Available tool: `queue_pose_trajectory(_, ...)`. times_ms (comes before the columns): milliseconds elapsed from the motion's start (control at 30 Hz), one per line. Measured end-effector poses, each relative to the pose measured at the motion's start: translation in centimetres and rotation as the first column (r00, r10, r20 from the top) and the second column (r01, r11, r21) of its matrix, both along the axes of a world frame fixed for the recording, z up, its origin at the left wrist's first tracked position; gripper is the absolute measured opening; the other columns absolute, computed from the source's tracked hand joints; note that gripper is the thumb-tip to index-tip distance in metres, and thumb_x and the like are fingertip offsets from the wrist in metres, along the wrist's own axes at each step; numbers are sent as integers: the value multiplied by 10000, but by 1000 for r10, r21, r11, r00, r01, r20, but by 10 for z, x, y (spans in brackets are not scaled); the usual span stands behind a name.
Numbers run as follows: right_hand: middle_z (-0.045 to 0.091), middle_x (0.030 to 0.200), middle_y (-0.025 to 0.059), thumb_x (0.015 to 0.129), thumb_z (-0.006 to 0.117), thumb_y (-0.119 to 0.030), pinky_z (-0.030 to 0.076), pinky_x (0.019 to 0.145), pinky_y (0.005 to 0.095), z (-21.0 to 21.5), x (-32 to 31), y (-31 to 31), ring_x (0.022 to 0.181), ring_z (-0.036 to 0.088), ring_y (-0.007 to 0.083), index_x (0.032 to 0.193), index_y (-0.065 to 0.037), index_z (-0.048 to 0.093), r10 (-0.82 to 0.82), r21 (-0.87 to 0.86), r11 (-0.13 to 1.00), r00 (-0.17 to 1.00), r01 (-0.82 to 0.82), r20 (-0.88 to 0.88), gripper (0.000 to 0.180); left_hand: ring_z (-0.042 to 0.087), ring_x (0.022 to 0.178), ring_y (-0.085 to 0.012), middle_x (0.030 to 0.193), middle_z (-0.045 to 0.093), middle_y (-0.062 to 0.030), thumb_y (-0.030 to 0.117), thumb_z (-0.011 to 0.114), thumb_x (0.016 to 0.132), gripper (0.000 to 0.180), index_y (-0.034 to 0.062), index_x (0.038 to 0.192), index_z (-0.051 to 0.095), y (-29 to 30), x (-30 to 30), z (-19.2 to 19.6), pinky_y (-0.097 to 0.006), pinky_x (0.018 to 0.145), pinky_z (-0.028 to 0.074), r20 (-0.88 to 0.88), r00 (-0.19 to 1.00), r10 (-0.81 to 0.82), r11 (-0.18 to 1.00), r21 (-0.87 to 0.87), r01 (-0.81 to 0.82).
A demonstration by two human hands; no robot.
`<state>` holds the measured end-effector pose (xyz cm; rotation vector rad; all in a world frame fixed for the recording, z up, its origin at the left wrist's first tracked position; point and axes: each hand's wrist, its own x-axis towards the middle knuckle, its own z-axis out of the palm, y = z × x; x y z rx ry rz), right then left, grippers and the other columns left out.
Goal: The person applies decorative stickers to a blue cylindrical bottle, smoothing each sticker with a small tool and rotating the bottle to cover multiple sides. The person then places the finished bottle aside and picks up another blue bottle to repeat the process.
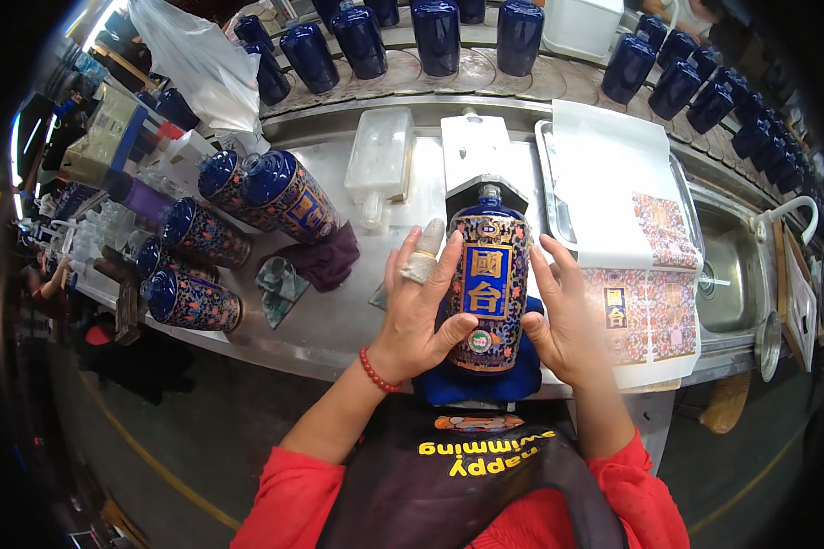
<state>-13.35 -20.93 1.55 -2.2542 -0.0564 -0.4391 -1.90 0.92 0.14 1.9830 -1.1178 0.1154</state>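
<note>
A dark blue bottle (488, 285) wrapped in an ornate floral decal, with a blue and gold panel, lies face up in front of me, neck pointing away. My left hand (410, 316) rests along its left side, fingers stretched and thumb tip over the decal; pale wrapping covers one finger. On the other side, my right hand (566, 311) is spread, its fingertips at the bottle's edge; whether all of them touch is hard to tell. A blue cloth (485, 382) lies beneath the bottle's base. Behind the neck is a white stand (478, 151).
Printed decal sheets (652, 311) lie at right under white paper (609, 165), beside a sink (734, 265). Several decorated bottles (201, 300) stand left, near a purple cloth (325, 258). A clear plastic container (382, 156) sits behind. Plain blue bottles (437, 37) line a conveyor (471, 87).
</note>
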Motion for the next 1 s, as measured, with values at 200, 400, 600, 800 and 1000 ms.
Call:
queue_pose_trajectory(200, 335, 1551, 241, 1016, 548, -538, 417, 1070, 433, 3, 10, 1, 1219, 479, 349, 1562, -78, 416, 20, 15, 1000, 998, -19, -60, 726, 255, 1478, -504, 1588, 367, -255, 679, 458, 984, 893, 51, 1603, 314, -5, 0, -2, -624, 1189, 86, -60, 998, -20, 1000, -21, 19)
queue_pose_trajectory(400, 345, 1546, 241, 1010, 556, -544, 419, 1070, 438, 3, 11, -3, 1257, 470, 373, 1571, -73, 397, 12, -27, 1000, 999, -13, -44, 749, 249, 1483, -507, 1607, 340, -248, 665, 476, 985, 899, 44, 1608, 288, -4, 0, -2, -634, 1187, 90, -51, 998, -36, 999, -18, 35)
queue_pose_trajectory(600, 358, 1536, 249, 1012, 562, -530, 411, 1092, 437, 6, 12, -5, 1314, 455, 392, 1579, -52, 368, 34, -32, 999, 994, -38, -102, 766, 242, 1488, -507, 1615, 330, -241, 669, 492, 976, 920, 45, 1613, 267, -6, -3, -2, -640, 1186, 90, -43, 999, -25, 1000, -12, 25)
queue_pose_trajectory(800, 349, 1537, 261, 1006, 575, -527, 397, 1112, 449, 1, 14, -9, 1353, 439, 419, 1578, -48, 364, 47, -26, 998, 997, -48, -55, 775, 263, 1485, -492, 1606, 345, -239, 653, 487, 987, 908, 44, 1617, 251, -9, 0, 6, -623, 1194, 85, -31, 999, -28, 999, -39, 27)
queue_pose_trajectory(1000, 330, 1561, 248, 961, 640, -539, 427, 1089, 448, -9, 11, -13, 1287, 493, 400, 1584, -86, 372, 106, 4, 994, 994, -106, 12, 815, 353, 1461, -413, 1533, 462, -227, 610, 471, 1016, 799, 49, 1577, 376, -5, 11, -1, -501, 1209, 154, -109, 987, -114, 988, -119, 101)
